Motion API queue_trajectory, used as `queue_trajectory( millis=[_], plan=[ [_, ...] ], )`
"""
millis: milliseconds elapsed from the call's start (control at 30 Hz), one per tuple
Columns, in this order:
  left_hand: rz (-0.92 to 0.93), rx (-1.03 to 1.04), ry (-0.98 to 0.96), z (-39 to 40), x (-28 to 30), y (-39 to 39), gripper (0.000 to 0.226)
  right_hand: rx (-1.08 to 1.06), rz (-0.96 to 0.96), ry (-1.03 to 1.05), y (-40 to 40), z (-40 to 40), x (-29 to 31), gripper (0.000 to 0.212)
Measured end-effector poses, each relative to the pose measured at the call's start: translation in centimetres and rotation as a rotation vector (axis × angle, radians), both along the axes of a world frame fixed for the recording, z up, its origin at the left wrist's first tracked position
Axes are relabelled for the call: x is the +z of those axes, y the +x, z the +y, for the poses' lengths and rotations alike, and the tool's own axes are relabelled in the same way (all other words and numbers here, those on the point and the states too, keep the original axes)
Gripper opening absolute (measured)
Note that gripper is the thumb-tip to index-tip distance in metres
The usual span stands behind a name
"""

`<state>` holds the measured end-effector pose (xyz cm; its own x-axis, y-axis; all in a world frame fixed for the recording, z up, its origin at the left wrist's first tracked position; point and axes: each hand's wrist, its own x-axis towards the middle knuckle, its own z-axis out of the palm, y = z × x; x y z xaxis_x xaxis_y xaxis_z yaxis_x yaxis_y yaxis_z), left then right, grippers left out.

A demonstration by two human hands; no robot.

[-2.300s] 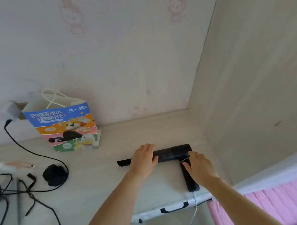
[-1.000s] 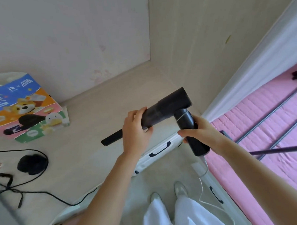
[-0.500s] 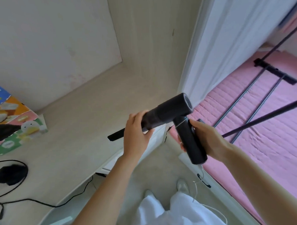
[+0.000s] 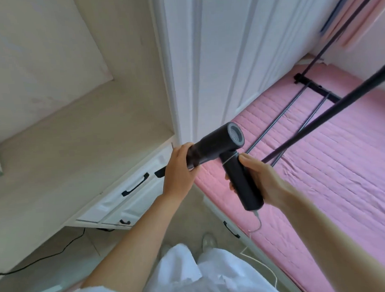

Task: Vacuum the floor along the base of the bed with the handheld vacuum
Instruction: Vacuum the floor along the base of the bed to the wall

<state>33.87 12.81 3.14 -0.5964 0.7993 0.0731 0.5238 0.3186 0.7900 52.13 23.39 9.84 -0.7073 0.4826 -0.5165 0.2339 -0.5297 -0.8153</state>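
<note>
Left hand (image 4: 179,170) fingers curl around the barrel of the handheld vacuum (image 4: 218,149); the right hand (image 4: 258,179) is closed round its grip. It's a matte black T-shaped unit with a round grey vent cap at the rear and a thin white cord (image 4: 256,224) trailing from the grip. Lifted off the desk (image 4: 66,155) since a moment ago, it hangs between desk drawers (image 4: 131,190) and pink-sheeted bed (image 4: 320,173), above the floor (image 4: 190,214).

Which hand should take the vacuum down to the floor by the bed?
Right. The right hand already wraps the vacuum handle, on the bed side. The left hand only steadies the barrel, nearer the desk drawers, and would likely need to regrip.
</note>
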Motion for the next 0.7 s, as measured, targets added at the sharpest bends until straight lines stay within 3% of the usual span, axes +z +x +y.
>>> queue_trajectory(
  millis=[200, 400, 700],
  plan=[
    [-0.006, -0.034, -0.043, 1.7, -1.9, 2.6, 0.049, 0.057, -0.137, 0.051, 2.0, 2.1, -1.5, 0.039],
    [0.02, -0.134, -0.183, 1.5, -5.6, 3.0, 0.052, 0.07, -0.319, 0.342, 1.2, 1.6, -4.2, 0.032],
    [-0.023, -0.3, -0.377, 1.0, -17.8, 1.0, 0.059, -0.054, -0.527, 0.488, -0.9, -1.6, -17.1, 0.049]
  ],
)
